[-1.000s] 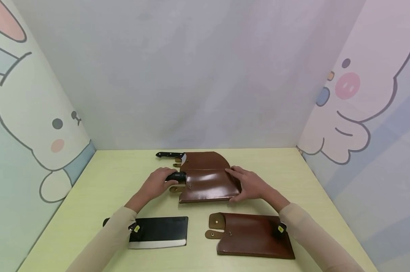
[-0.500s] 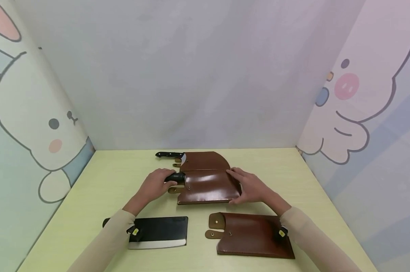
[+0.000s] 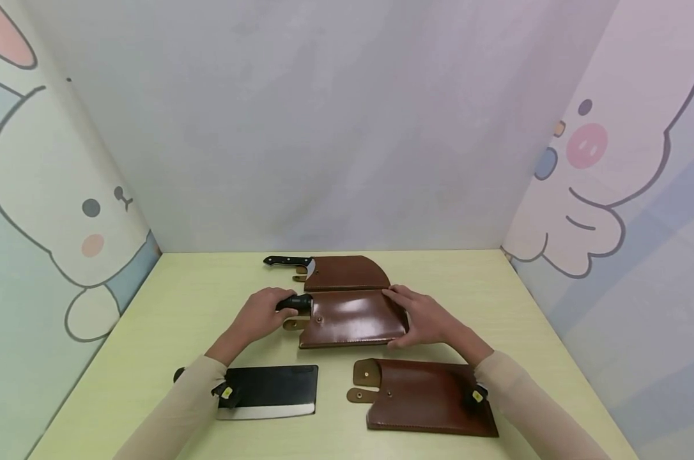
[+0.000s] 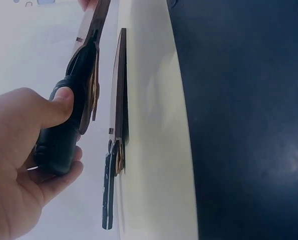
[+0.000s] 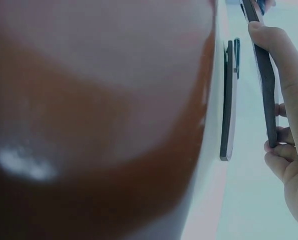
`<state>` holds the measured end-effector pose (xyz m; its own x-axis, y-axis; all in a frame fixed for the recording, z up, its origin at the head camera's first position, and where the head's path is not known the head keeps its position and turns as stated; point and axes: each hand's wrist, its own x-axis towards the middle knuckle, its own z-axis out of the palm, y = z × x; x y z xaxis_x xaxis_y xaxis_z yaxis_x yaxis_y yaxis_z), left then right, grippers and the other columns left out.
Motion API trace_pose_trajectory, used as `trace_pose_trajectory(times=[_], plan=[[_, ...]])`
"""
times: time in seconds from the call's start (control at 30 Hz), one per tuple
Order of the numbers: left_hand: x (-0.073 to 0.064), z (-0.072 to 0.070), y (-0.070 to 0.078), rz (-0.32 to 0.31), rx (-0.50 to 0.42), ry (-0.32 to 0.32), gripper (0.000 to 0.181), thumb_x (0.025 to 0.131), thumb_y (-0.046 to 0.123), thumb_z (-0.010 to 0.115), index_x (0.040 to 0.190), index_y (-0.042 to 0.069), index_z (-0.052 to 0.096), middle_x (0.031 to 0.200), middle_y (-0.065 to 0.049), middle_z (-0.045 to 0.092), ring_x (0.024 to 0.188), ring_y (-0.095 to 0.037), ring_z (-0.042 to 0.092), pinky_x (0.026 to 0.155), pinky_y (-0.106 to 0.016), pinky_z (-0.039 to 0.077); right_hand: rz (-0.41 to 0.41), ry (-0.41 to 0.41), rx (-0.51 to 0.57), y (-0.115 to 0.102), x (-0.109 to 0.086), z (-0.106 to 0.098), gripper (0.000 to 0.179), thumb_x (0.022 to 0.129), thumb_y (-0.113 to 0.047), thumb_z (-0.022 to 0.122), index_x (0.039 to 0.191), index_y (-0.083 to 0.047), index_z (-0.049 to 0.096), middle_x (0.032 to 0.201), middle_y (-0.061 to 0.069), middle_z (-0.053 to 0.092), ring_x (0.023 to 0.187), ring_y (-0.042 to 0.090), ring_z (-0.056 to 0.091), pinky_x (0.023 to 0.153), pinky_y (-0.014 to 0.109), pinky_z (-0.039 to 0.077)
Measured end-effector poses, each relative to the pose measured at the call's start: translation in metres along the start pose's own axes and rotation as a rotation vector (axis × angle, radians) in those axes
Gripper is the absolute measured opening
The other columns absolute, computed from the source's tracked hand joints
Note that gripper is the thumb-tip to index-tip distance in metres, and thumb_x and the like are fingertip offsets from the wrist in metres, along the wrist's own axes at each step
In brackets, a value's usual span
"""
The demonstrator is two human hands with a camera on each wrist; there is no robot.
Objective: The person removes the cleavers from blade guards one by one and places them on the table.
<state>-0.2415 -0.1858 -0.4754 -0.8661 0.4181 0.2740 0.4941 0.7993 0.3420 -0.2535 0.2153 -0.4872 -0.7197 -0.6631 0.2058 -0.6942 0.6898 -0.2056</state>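
A brown leather sheath (image 3: 353,322) covers the blade of a cleaver, whose black handle (image 3: 298,303) sticks out on the left. My left hand (image 3: 257,315) grips that handle; the left wrist view shows the thumb lying along the handle (image 4: 61,145) with fingers behind it. At the sheath's right end, my right hand (image 3: 430,317) holds the edge between thumb and fingers, which the right wrist view confirms on the sheath's narrow end (image 5: 266,82). The sheath appears raised off the table. A strap with a snap (image 3: 293,324) hangs loose below the handle.
Behind lies a second sheathed knife (image 3: 347,273) with a black riveted handle. A bare black cleaver (image 3: 275,390) lies at front left, partly under the left sleeve. Another brown sheath (image 3: 427,399), its strap unfastened, lies at front right. Patterned walls surround the pale yellow table (image 3: 134,306).
Both hands have shifted the sheathed cleaver slightly toward the body and left, away from the sheathed knife behind. The grips look the same.
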Motion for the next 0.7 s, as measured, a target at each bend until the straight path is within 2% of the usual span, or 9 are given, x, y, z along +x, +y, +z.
trace_pose_trajectory(times=[0.23, 0.43, 0.7], plan=[[-0.002, -0.001, -0.002, -0.002, -0.009, 0.008, 0.036, 0.089, 0.027, 0.081, 0.119, 0.008, 0.073, 0.110, -0.008, 0.075, 0.094, -0.024, 0.068, 0.080, -0.045, 0.055, -0.018, 0.012, -0.017, 0.000, -0.001, -0.003, 0.115, 0.068, -0.077, 0.079, 0.156, -0.012, 0.043, 0.152, 0.015, 0.047, 0.123, 0.035, 0.062, 0.095, 0.049, 0.055], [-0.005, -0.004, -0.007, -0.009, -0.007, 0.034, 0.035, 0.089, 0.026, 0.082, 0.117, 0.008, 0.074, 0.108, -0.009, 0.075, 0.092, -0.025, 0.069, 0.078, -0.047, 0.055, 0.015, 0.015, 0.021, 0.003, -0.006, -0.006, 0.114, 0.067, -0.073, 0.082, 0.157, -0.015, 0.043, 0.153, 0.014, 0.047, 0.124, 0.036, 0.061, 0.095, 0.052, 0.054], [-0.007, -0.009, -0.012, -0.027, -0.023, 0.024, 0.030, 0.088, 0.022, 0.082, 0.114, 0.008, 0.075, 0.105, -0.008, 0.075, 0.091, -0.025, 0.068, 0.079, -0.047, 0.054, 0.010, 0.020, 0.047, 0.007, -0.013, -0.009, 0.112, 0.068, -0.074, 0.081, 0.156, -0.014, 0.044, 0.153, 0.014, 0.047, 0.123, 0.033, 0.062, 0.092, 0.052, 0.055]])
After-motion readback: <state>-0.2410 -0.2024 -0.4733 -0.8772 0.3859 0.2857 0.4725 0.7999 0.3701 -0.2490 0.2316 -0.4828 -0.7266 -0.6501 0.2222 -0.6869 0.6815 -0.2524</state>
